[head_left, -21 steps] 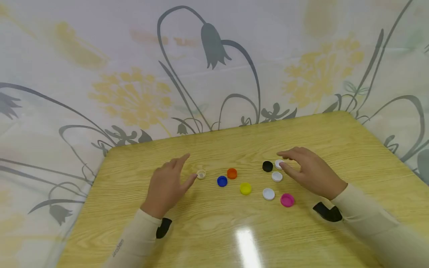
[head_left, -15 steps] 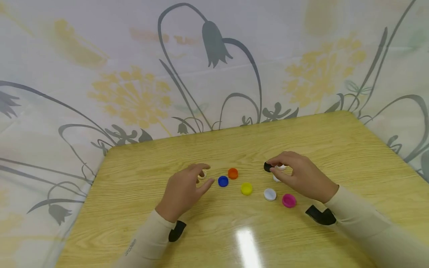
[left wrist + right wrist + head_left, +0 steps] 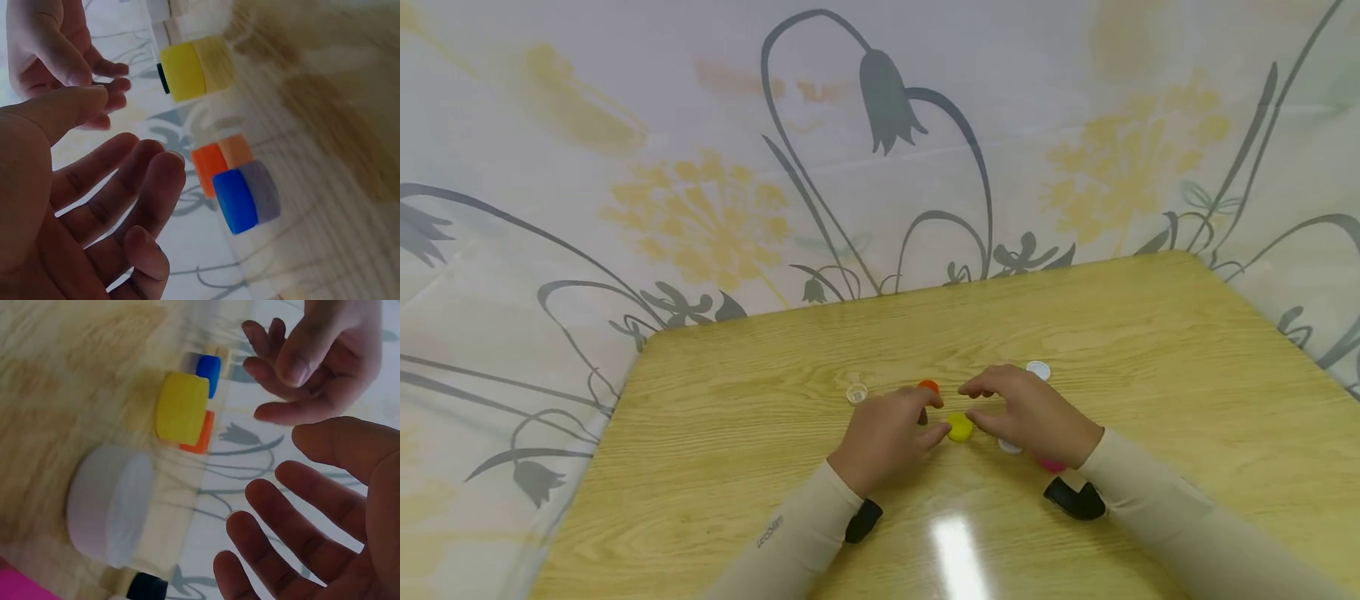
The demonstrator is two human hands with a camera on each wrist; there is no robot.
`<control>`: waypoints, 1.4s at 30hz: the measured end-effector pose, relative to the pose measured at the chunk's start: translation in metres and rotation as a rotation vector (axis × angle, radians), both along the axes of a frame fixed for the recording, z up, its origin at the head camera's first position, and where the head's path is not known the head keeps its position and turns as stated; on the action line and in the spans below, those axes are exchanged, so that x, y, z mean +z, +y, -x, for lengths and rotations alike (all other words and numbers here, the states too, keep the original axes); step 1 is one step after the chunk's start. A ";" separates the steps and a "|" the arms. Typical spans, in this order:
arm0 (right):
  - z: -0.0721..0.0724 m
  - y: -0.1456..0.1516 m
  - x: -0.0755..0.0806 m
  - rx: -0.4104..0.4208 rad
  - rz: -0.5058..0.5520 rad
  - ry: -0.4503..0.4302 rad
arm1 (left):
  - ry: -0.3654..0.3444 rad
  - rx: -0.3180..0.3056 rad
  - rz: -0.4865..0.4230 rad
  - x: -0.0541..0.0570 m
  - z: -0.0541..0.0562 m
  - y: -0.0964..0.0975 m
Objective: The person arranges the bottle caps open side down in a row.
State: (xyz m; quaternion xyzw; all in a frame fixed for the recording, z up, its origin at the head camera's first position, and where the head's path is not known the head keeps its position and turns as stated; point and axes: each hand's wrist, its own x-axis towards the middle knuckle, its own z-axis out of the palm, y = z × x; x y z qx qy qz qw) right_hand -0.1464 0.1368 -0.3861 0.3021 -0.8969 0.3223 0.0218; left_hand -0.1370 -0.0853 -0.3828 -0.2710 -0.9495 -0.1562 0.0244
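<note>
My left hand (image 3: 887, 440), fingers loosely bent, hangs just left of a yellow bottle cap (image 3: 959, 427) and holds nothing. To the right of that cap is my right hand (image 3: 1036, 417), empty too, its thumb and fingers parted. An orange cap (image 3: 928, 388) shows partly behind the left fingertips. The blue cap (image 3: 236, 201) appears in the left wrist view, hidden under the left hand from above. In the right wrist view a white cap (image 3: 109, 506) and a black cap (image 3: 147, 586) stand below the hand's level. Between the two hands there is a small gap.
On the wooden table (image 3: 737, 400), a clear cap (image 3: 857, 393) lies at the left. Another white cap (image 3: 1038, 369) lies behind the right hand, and a pink cap (image 3: 1051, 465) peeks out under it. A flower-patterned cloth (image 3: 700, 108) backs the table.
My left hand has moved right, uncovering the clear cap and covering the blue one. My right hand has moved left and nearer, over the black cap. The caps themselves stay in place.
</note>
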 end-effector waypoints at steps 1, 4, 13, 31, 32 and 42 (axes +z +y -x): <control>0.000 -0.001 -0.003 0.006 -0.020 -0.004 | -0.012 0.004 0.006 -0.001 0.000 0.002; 0.000 -0.003 -0.009 0.025 -0.079 -0.005 | -0.030 0.021 0.029 -0.005 0.000 0.005; 0.002 -0.002 -0.012 0.036 -0.165 -0.009 | -0.094 0.044 0.083 -0.010 -0.003 0.010; 0.002 -0.005 -0.022 0.086 -0.198 0.061 | -0.073 0.013 0.121 -0.015 -0.005 0.015; 0.001 -0.005 -0.023 0.087 -0.197 0.071 | -0.075 0.013 0.115 -0.015 -0.004 0.015; 0.003 -0.005 -0.017 0.097 -0.194 0.080 | -0.064 -0.001 0.062 -0.016 -0.002 0.013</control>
